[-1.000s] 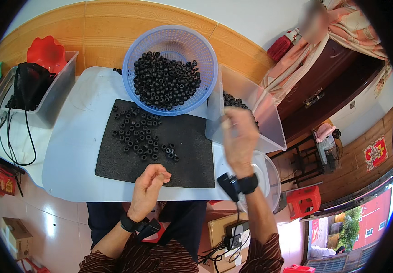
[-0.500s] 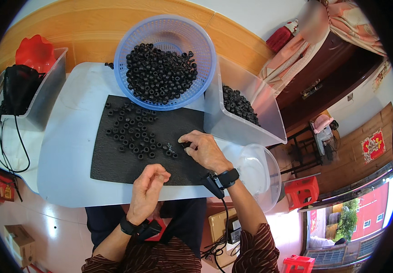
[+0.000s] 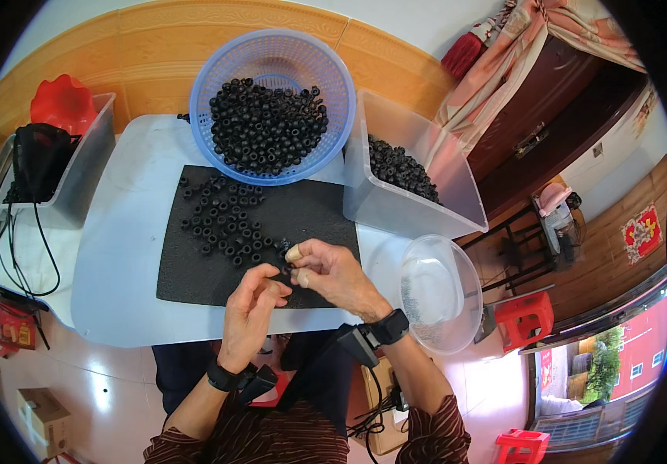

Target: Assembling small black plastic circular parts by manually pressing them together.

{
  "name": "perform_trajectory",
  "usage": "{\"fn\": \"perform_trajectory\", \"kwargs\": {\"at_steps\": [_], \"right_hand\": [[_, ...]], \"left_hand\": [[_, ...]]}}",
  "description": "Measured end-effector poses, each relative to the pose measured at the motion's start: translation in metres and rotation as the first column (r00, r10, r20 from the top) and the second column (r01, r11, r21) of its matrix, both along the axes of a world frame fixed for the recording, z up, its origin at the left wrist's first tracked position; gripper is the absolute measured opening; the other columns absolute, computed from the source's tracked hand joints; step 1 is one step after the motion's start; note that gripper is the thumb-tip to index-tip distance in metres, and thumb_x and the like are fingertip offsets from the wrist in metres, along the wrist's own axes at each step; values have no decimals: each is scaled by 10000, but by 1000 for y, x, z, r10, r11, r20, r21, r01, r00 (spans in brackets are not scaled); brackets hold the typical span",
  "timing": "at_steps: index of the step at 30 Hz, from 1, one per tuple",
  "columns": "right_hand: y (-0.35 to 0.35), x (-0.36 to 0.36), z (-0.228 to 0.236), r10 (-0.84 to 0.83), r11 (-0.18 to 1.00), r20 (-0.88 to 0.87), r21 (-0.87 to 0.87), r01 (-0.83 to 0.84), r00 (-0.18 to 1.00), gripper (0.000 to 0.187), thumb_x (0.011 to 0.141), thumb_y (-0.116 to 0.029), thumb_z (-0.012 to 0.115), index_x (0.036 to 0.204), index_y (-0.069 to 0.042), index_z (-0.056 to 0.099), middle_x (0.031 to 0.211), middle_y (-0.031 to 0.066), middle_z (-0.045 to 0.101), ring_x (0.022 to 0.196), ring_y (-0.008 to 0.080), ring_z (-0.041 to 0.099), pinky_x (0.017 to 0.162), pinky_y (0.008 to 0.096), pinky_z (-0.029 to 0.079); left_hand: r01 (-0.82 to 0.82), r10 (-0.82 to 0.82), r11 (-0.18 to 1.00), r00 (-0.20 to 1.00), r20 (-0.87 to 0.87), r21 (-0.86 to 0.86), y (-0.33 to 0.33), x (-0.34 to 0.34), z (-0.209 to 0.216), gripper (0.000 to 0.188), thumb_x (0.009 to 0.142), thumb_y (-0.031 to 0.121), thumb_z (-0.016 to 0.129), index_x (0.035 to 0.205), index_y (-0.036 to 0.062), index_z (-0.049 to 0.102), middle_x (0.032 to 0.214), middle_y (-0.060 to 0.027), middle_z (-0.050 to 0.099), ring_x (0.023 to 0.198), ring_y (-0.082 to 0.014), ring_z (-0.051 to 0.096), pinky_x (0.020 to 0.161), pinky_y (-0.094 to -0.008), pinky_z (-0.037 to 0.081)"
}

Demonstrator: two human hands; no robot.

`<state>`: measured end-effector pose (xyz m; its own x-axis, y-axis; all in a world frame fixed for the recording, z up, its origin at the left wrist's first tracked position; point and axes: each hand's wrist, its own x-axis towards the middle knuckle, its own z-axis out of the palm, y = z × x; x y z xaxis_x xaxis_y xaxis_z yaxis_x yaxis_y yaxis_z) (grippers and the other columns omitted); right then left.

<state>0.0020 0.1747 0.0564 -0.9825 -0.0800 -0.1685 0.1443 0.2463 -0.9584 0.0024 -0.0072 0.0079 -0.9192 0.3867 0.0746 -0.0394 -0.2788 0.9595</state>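
Over the near edge of a black textured mat [image 3: 183, 282], my two hands are close together, fingertips almost meeting. My right hand [image 3: 337, 277] is closed in a pinch, with a covering on one fingertip, beside the near right end of a spread of small black round parts with holes [image 3: 231, 224]. Whatever lies between its fingers is too small to make out. My left hand [image 3: 247, 317] has its fingers curled together, and anything inside them is hidden. A few small shiny bits [image 3: 283, 244] show just beyond the right fingertips.
Behind the mat stands a blue perforated basket [image 3: 202, 143] heaped with black parts. A clear bin [image 3: 418, 220] with more is to its right, and a round clear tub [image 3: 469, 290] stands nearer. Another bin [image 3: 90, 166] is at far left. A cable [image 3: 380, 387] hangs by my right wrist.
My right hand has come left and nearer from the mat's right side, to beside my left hand. My left hand stays in nearly the same place. The whole view has shifted slightly.
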Motion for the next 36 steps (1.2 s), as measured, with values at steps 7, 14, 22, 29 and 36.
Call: {"fn": "perform_trajectory", "kwargs": {"at_steps": [7, 14, 22, 29, 36], "right_hand": [[-22, 20, -13, -48, 992, -50, -118, 42, 998, 217, 878, 19, 594, 1095, 9, 588, 964, 49, 650, 843, 82, 620, 747, 236, 513], [-13, 3, -13, -214, 955, -255, 150, 257, 943, 47, 875, -30, 615, 891, -3, 649, 762, 57, 661, 737, 113, 661, 652, 258, 520], [2, -45, -12, 22, 776, -274, 611, 157, 961, 196, 800, -117, 705, 963, -10, 683, 804, 129, 697, 714, 237, 679, 693, 340, 530], [41, -48, -17, -77, 838, -191, 519, 167, 979, 234, 780, -101, 679, 1007, -50, 704, 808, 122, 699, 732, 295, 671, 717, 369, 530], [23, -47, -26, 71, 676, -401, 693, 251, 913, 218, 781, -72, 681, 998, -61, 667, 777, 92, 649, 693, 295, 633, 696, 356, 531]], "left_hand": [[23, -23, 1000, 1000, 12, 0, -2, -3, -5, 188, 967, 60, 531, 1147, 10, 554, 923, -50, 640, 825, -94, 623, 741, -242, 514], [13, -24, 997, 990, 137, 81, -6, -1, -8, 141, 953, 37, 552, 1087, 15, 589, 914, -46, 644, 816, -92, 626, 746, -240, 523], [16, -18, 1000, 994, 111, 18, -3, 0, -9, 161, 938, 43, 577, 1092, 16, 613, 909, -47, 650, 820, -105, 639, 755, -250, 532], [28, -27, 1000, 992, 122, -4, -4, -1, -3, 175, 950, 53, 556, 1114, 16, 607, 925, -56, 648, 820, -115, 639, 758, -263, 533], [38, -38, 999, 998, 59, -4, -3, 0, -8, 163, 951, 63, 556, 1105, 26, 594, 902, -48, 645, 818, -100, 625, 754, -249, 517]]}}
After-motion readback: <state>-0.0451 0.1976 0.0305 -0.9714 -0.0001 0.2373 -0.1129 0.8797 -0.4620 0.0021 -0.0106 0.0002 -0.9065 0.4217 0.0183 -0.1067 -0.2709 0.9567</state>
